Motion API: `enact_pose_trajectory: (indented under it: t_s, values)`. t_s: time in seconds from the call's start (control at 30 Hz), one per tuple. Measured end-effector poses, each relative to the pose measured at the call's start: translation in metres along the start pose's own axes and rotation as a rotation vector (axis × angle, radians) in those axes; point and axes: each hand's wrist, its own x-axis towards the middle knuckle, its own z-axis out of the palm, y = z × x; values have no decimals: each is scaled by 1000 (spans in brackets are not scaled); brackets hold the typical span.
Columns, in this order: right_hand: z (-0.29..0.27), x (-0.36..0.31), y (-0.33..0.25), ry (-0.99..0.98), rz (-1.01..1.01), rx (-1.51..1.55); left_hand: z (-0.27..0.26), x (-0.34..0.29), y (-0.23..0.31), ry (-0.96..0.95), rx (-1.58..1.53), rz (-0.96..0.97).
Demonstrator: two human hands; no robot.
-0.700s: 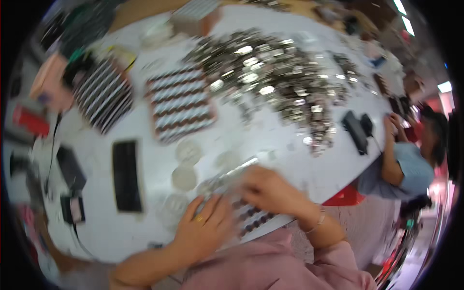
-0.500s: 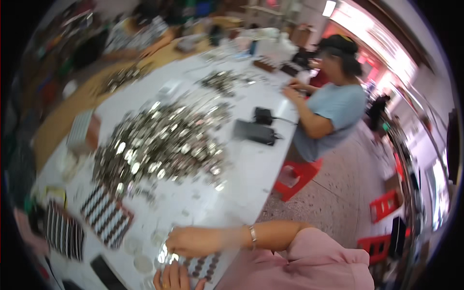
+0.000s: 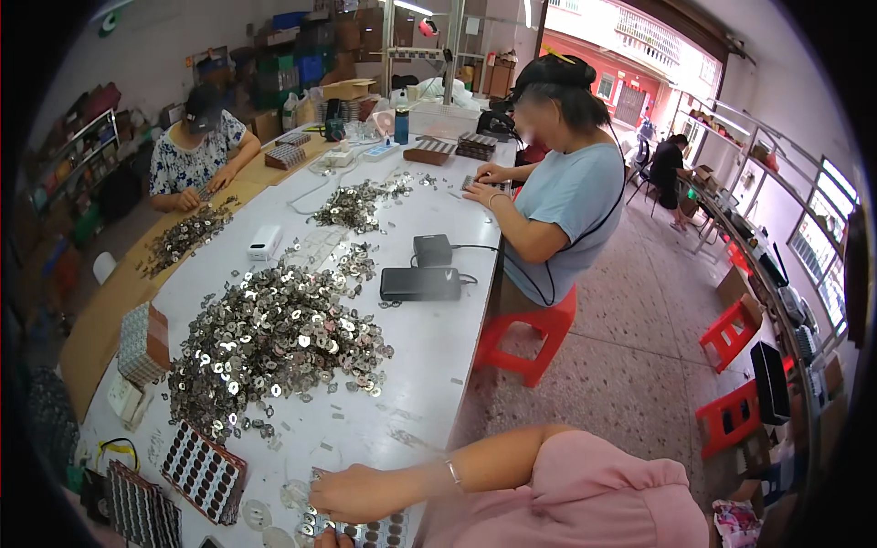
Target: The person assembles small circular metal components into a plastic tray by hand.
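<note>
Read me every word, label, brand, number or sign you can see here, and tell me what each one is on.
No text is readable.
Longer black box: a small pale mark, too small to make out.
Pink printed packet, lower right: print too small and blurred.
Heap of metal pieces: no lettering can be made out.
Sheet of dark discs by the right hand: no lettering can be made out.

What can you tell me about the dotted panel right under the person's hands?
The dotted panel looks pale and silvery, with rows of dark round spots; its material is unclear. It lies roughly flat near the edge of the white table, partly hidden by the right hand. The left hand shows at the picture's bottom, seemingly touching it.
</note>
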Motion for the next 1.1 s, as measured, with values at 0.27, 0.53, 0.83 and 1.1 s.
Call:
enact_pose_trajectory:
  t_s: [0.27, 0.53, 0.83, 1.1]
  values:
    - [-39, 67, 42, 255, -268, -178, 1, 12, 4, -50, -246, -48]
    - [-54, 88, 64, -14, -188, -557, 8, 3, -2, -50, -340, -2]
    - [-88, 43, 34, 181, -183, -420, 5, 1, -7, -14, -206, 21]
    - [-77, 37, 15, 74, -168, -368, 2, 5, -7, -18, -192, 21]
